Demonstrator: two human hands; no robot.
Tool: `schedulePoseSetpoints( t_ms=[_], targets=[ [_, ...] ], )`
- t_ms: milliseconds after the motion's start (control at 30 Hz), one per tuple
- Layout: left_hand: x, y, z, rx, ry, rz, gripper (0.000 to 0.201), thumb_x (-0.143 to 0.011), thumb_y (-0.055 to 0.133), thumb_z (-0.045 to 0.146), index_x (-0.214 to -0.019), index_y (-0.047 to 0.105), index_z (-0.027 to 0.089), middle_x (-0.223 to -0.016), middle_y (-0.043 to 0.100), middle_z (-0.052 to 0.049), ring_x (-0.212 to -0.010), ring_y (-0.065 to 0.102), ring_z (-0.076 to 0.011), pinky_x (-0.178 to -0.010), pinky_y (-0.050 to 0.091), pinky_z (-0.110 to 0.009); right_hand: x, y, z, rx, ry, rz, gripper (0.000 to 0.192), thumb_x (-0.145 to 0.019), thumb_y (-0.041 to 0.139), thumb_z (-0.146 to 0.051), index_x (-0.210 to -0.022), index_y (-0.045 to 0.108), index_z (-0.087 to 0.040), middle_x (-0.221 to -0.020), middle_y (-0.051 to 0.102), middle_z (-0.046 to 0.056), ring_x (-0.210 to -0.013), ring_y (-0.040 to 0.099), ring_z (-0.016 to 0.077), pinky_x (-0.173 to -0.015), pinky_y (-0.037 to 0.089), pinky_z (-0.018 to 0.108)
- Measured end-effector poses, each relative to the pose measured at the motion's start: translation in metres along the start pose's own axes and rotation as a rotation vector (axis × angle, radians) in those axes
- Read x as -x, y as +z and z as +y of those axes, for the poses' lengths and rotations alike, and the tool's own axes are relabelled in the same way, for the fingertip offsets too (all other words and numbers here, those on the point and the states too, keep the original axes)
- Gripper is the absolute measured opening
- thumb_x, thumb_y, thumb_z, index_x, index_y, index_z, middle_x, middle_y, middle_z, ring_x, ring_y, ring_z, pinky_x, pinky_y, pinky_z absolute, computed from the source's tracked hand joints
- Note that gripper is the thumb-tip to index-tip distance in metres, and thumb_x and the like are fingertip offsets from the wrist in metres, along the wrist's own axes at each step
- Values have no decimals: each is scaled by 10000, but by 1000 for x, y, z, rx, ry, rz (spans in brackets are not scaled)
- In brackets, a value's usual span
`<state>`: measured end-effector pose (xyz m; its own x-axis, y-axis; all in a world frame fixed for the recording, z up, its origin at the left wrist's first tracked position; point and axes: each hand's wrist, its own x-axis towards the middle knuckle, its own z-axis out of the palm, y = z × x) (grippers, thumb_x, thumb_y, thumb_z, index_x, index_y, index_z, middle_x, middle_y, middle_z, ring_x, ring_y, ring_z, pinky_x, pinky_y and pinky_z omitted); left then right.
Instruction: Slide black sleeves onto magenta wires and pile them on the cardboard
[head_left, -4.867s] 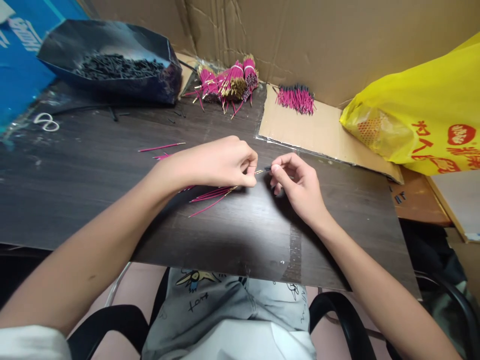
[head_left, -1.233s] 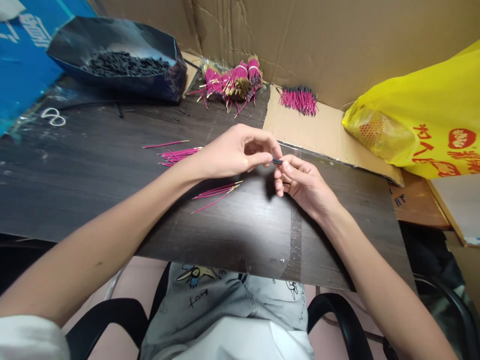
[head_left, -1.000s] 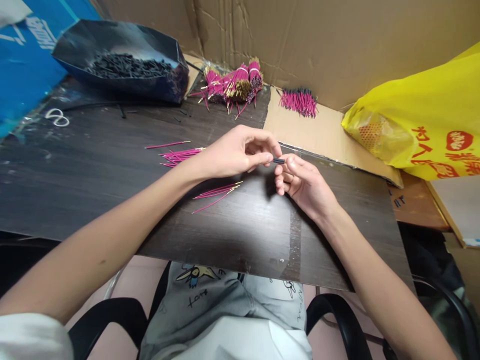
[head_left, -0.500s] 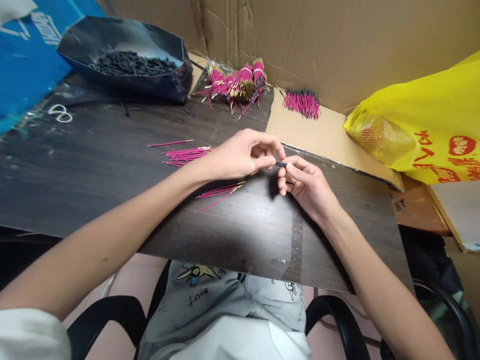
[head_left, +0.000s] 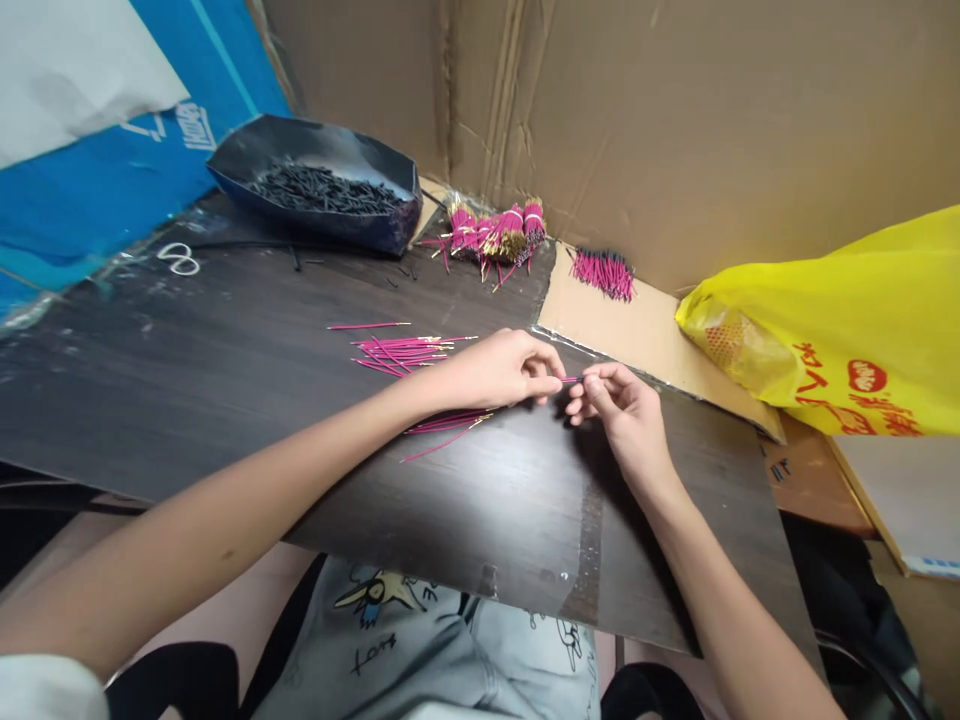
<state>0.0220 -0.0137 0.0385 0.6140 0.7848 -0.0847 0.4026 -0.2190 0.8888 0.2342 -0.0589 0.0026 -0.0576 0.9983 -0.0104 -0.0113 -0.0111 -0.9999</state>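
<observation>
Over the dark table, my left hand (head_left: 517,367) pinches a short pink wire (head_left: 571,380) between thumb and fingertips. My right hand (head_left: 624,400) grips the wire's other end, where a bit of black tubing shows at the fingertips; how much tubing is inside the fingers is hidden. Loose pink wires (head_left: 401,352) with bare gold-coloured ends lie left of my left hand. Below that wrist is a smaller group of pink wires (head_left: 450,424), partly covered by the forearm.
A dark open bag (head_left: 397,228) holds many black tube pieces (head_left: 322,187). Banded wire bundles (head_left: 499,235) stand at the back. Black-tipped pink wires (head_left: 602,274) lie on a cardboard strip (head_left: 600,325). A yellow bag (head_left: 825,320) is at right, white loops (head_left: 178,259) at left.
The view has shifted, so the table sits lower in the picture. Between my hands, black tubing showed before; now pink wire shows there, and the hands are slightly further apart.
</observation>
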Motion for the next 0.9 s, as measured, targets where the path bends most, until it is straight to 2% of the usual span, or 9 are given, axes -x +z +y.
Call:
schedulePoseSetpoints(
  t_ms=[100, 200, 300, 400, 533, 700, 800, 900],
  targets=[
    [3, -2, 1, -1, -16, -28, 293, -974, 602, 368, -925, 772, 134, -817, 787, -55, -505, 535, -54, -544, 395, -212, -2, -6, -1, 9, -20, 80, 484, -828, 874, -558, -1016, 656, -168, -839, 721, 24, -654, 692, 122, -592, 608, 245],
    [4, -5, 0, 48, -14, -41, 360, -989, 572, 418, -862, 737, 124, -834, 791, -74, -493, 551, -61, -519, 417, -216, -3, -11, -2, 24, -23, 99, 481, -833, 869, -564, -1011, 656, -170, -850, 717, 22, -667, 692, 126, -607, 605, 250],
    [4, -7, -2, 80, -31, -42, 336, -992, 562, 380, -858, 723, 117, -841, 795, -83, -486, 559, -60, -510, 426, -207, -4, -15, -1, 53, -32, 101, 474, -838, 871, -558, -1003, 661, -166, -856, 712, 23, -670, 689, 126, -621, 603, 253],
    [3, -7, -4, 108, -34, -20, 287, -986, 568, 323, -853, 709, 112, -817, 788, -80, -472, 553, -56, -504, 427, -198, -5, -16, -2, -44, -3, 89, 450, -819, 901, -504, -1017, 680, -166, -897, 709, 27, -687, 682, 119, -618, 596, 240],
    [-1, -1, -9, 176, -12, -9, 295, -1015, 520, 318, -885, 682, 109, -818, 777, -82, -490, 574, -61, -506, 436, -189, -4, -8, -3, -219, 74, 24, 445, -789, 923, -421, -1109, 704, -205, -1000, 708, 40, -758, 668, 128, -586, 581, 226],
    [-1, 14, -11, 240, 39, -53, 336, -1036, 482, 370, -922, 676, 120, -805, 759, -67, -504, 586, -71, -504, 440, -191, -1, 12, 1, -102, 62, -6, 416, -823, 881, -520, -1019, 709, -196, -890, 666, 30, -703, 632, 123, -575, 566, 237],
    [-1, 16, -14, 204, 59, 38, 409, -1065, 408, 456, -991, 658, 140, -836, 757, -57, -501, 565, -78, -507, 444, -213, -10, 11, 0, 1, 20, 7, 489, -821, 848, -611, -1014, 681, -194, -896, 652, 33, -728, 646, 142, -570, 571, 254],
    [-2, 4, -22, 88, 81, 238, 441, -1076, 383, 515, -1059, 659, 172, -847, 741, -33, -605, 591, -91, -602, 454, -219, -43, -9, -9, 165, -36, 75, 604, -801, 801, -715, -1024, 641, -177, -1018, 677, 77, -802, 683, 170, -525, 553, 246]
  ],
)
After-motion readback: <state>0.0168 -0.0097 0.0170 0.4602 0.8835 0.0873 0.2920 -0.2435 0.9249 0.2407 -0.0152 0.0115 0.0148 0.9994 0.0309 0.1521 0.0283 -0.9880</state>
